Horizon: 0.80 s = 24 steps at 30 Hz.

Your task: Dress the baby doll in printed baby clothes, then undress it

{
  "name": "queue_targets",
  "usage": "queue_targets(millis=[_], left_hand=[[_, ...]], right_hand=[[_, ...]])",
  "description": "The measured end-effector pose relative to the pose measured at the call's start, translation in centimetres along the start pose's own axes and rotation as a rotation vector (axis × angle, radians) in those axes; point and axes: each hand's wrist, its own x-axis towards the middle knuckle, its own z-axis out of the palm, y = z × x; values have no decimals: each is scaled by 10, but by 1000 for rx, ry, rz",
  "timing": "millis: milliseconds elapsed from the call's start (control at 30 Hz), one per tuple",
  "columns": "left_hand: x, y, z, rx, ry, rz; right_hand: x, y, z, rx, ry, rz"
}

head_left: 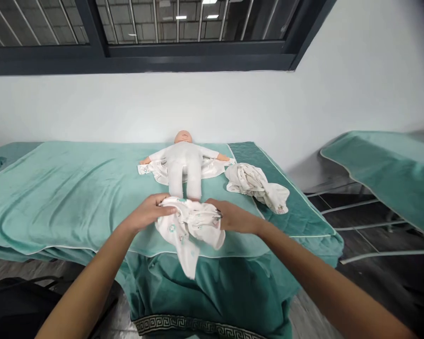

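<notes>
Two hands, left hand [149, 210], right hand [233, 216], grip one garment [189, 226]; one doll [183, 162].

left hand [146, 213] and right hand [235, 216] forward, arms outstretched, fingers [164, 201] curled, gripping

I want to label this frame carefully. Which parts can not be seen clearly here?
- Head view: the doll's feet, hidden behind the bunched white garment.
- The left hand and right hand fingertips, buried in that garment.
- The garment's small print, too small to read.
- The second table, cut off by the right edge.
</notes>
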Motion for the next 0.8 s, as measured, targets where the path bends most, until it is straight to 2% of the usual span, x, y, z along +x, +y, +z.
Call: queue_targets(millis=[133, 200, 267, 333, 400, 467, 567, 700, 800], left_hand=[[14, 45, -11, -181, 23, 115], [20, 74, -20, -157, 11, 201], [21, 106, -30, -65, 1, 265], [18, 138, -40, 102, -24, 278], [13, 166, -51, 306, -77, 260], [11, 187, -60, 440, 4, 287], [14, 202, -62, 509, 139, 298], [19, 206, -47, 500, 121, 328], [16, 206, -40, 516, 105, 359]], right_hand=[[10, -55, -49, 178, -116, -86], [18, -83, -74, 238, -221, -87], [25, -108, -96, 258, -268, -89], [32, -126, -111, 248, -205, -122], [38, -139, -119, 202, -63, -154], [45, -147, -123, 154, 60, -182], [55, -157, -127, 155, 195, -249], [67, -157, -146, 88, 297, -309], [71, -137, -167, -7, 318, -340]])
